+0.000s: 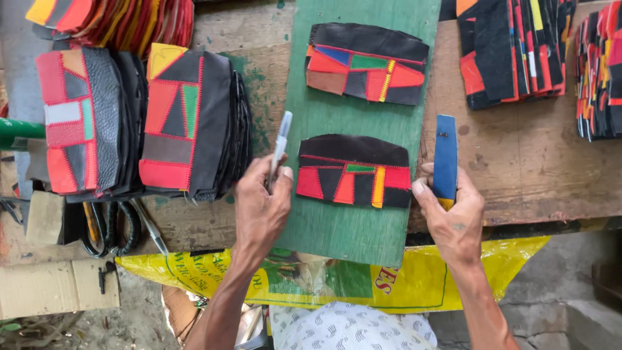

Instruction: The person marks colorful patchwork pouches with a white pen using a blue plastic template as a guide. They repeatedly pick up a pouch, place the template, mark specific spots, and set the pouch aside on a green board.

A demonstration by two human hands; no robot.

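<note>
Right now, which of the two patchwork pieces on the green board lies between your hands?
The lower patchwork piece, nearest you, between left hand and right hand. The upper patchwork piece lies farther up the green board.

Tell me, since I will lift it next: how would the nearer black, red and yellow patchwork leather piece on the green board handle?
The patchwork leather piece lies thin and flat on the green board, so it is probably light and floppy. Being flat, it seems unlikely to roll.

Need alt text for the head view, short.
Seen from above, a left hand holds a silver pen and a right hand holds a blue tool on either side of a patchwork leather piece on a green board. Stacks of similar pieces lie around.
</note>
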